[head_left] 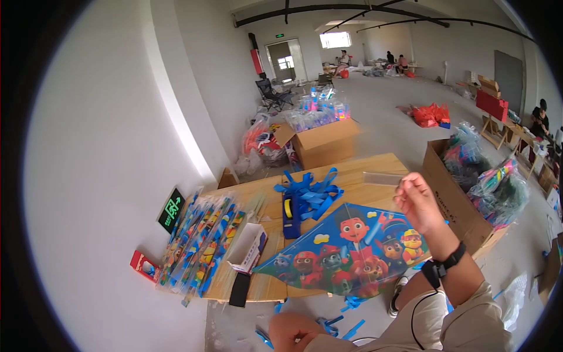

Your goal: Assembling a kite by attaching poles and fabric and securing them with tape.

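My right hand (417, 202) is raised over the right side of the table, its thumb and fingers pinched on one end of a clear strip (382, 178). The strip points left, above the wood. Just below lies a blue triangular kite (337, 258) printed with cartoon figures, spread across the table's near edge. Behind the kite stands a dark blue tape dispenser (291, 220) with a yellow core. Blue ribbons (314, 192) are heaped beyond it. My left hand is out of the picture.
Several kites in clear sleeves (202, 243) cover the table's left end beside an open white carton (248, 249) and a black flat object (239, 290). Cardboard boxes (325, 144) of bagged goods stand beyond and right. Blue scraps (352, 302) lie on the floor. Other people sit far off.
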Tool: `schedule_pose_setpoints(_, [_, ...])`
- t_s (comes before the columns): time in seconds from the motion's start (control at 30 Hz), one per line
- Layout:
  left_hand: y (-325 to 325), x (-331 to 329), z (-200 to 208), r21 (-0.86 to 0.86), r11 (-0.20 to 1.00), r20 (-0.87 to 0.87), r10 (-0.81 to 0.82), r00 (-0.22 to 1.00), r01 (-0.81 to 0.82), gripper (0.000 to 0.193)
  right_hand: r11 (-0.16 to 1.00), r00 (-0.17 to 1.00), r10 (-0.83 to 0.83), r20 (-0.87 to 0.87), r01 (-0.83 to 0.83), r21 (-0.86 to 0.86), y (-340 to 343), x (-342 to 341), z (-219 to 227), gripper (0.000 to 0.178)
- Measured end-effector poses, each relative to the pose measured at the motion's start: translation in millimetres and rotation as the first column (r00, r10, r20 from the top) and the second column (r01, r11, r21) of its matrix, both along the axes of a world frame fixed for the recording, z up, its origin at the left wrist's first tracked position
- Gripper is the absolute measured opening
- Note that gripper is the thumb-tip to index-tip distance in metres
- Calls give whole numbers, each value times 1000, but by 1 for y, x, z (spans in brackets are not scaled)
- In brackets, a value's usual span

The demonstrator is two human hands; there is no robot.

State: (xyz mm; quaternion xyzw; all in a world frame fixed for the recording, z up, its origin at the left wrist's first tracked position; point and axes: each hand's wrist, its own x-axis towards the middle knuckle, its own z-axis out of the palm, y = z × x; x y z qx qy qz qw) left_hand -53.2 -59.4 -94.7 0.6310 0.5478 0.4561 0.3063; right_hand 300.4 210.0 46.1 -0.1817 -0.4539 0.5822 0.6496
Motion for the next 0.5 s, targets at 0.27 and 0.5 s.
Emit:
schedule_pose_setpoints(0.27, [37, 91, 91, -64, 998, 17, -29, 999, 30, 11, 871, 914, -406, 16, 382, 309, -139, 166, 76, 15])
schedule_pose_setpoints(0.5, [55, 121, 131, 128, 986, -22, -104, 994, 106, 20, 724, 754, -657, -17, 637, 263, -223, 222, 70, 15])
